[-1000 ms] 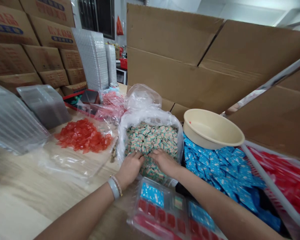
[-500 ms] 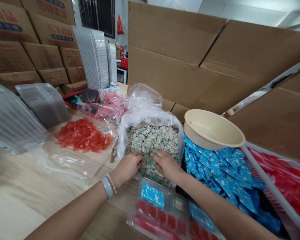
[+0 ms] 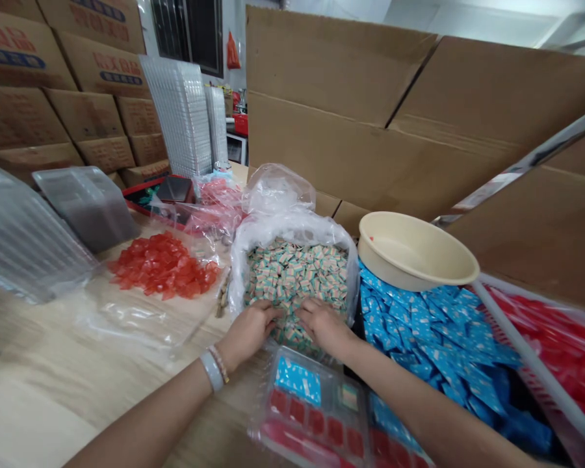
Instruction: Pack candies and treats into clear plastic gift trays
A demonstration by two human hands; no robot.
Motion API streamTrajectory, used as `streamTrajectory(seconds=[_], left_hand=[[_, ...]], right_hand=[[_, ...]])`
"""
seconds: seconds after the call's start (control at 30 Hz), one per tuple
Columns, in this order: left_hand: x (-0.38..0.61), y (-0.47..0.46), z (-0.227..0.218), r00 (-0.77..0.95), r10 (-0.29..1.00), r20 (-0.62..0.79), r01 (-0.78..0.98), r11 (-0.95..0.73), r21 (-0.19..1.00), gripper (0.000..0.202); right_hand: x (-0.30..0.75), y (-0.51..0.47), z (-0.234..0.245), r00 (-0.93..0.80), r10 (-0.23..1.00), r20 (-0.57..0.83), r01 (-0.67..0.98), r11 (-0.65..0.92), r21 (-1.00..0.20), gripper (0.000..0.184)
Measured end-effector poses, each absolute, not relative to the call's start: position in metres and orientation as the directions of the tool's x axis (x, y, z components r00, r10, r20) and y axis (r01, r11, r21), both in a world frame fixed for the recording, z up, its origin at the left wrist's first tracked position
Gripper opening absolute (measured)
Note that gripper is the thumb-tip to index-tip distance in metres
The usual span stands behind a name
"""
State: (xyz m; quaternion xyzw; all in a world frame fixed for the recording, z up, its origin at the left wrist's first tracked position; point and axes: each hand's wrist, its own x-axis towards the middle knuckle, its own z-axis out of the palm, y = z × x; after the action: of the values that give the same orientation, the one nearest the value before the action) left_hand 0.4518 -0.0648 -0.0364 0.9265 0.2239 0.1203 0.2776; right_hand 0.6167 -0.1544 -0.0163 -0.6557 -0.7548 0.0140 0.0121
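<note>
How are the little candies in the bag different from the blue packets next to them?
The little candies are small, chunky squares in pale colours with teal marks, while the blue packets are bigger, flatter and bright blue. The candies sit inside a clear plastic bag; the packets lie outside it, under a cream bowl. The left hand and right hand touch the candies, not the packets. Both lie in loose heaps.

Left hand (image 3: 248,335), right hand (image 3: 324,327) reaching forward, fingers curled downward.
</note>
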Motion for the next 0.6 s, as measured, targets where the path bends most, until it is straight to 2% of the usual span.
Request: streamTrajectory(seconds=[0.2, 0.3, 0.4, 0.5, 0.6], left_hand=[[0.448, -0.047, -0.033, 0.771, 0.619, 0.15, 0.375, -0.632, 0.678, 0.022], [0.447, -0.044, -0.029, 0.843, 0.538, 0.027, 0.376, -0.624, 0.685, 0.02], [0.449, -0.056, -0.025, 0.891, 0.454, -0.019, 0.376, -0.714, 0.591, 0.017], [0.453, -0.073, -0.025, 0.869, 0.495, 0.023, 0.434, -0.784, 0.444, 0.021], [0.457, -0.083, -0.026, 0.839, 0.541, 0.05, 0.487, -0.79, 0.373, 0.023]], right_hand=[[0.614, -0.154, -0.02, -0.114, 0.993, 0.011, 0.993, 0.114, -0.018, 0.018], [0.613, -0.154, -0.017, -0.111, 0.994, 0.019, 0.994, 0.111, 0.012, 0.018], [0.61, -0.156, -0.011, -0.104, 0.994, 0.042, 0.994, 0.106, -0.04, 0.016], [0.607, -0.162, -0.006, -0.077, 0.995, 0.059, 0.991, 0.083, -0.107, 0.012], [0.606, -0.169, -0.006, -0.053, 0.996, 0.078, 0.987, 0.064, -0.148, 0.008]])
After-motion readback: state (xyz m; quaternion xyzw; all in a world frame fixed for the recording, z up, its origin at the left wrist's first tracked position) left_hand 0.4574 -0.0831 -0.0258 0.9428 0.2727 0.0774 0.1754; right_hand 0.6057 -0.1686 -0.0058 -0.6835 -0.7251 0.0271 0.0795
